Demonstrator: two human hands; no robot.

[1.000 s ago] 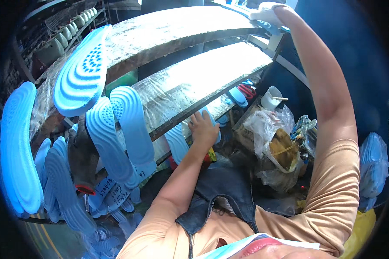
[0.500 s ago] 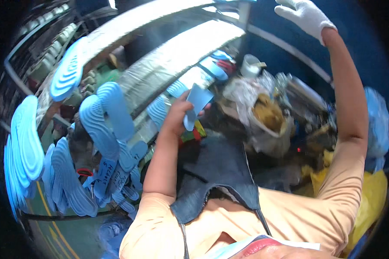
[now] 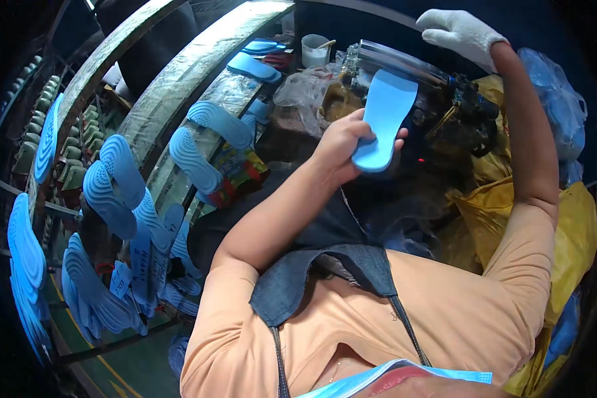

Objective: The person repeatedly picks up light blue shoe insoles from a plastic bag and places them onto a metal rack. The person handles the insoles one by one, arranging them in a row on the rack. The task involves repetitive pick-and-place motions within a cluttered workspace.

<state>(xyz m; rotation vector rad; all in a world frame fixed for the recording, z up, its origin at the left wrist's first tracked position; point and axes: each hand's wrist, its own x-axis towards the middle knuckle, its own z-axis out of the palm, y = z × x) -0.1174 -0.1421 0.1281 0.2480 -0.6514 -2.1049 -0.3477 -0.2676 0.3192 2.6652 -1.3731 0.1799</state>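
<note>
My bare left hand (image 3: 348,146) grips a light-blue insole (image 3: 386,116) by its lower part, with the thumb on top and the fingers curled round the far edge. The insole's smooth face is turned up, and its wide end lies before a shiny metal roller (image 3: 404,58); I cannot tell whether they touch. Raised at the upper right, my right hand (image 3: 461,36) wears a white glove and holds nothing. Its fingers are stretched out, with the thumb apart from them.
More blue insoles hang or lean at the left (image 3: 116,186), and others lie on a plastic-wrapped bench (image 3: 159,99). A white cup (image 3: 316,52) with a stick stands behind a clear plastic bag (image 3: 305,96). Yellow bags (image 3: 491,212) and a blue bag (image 3: 550,99) are at the right.
My left hand has carried the insole rightward to the roller, and its smooth face now shows. The view has turned to the right. My right hand stays raised and gloved.
</note>
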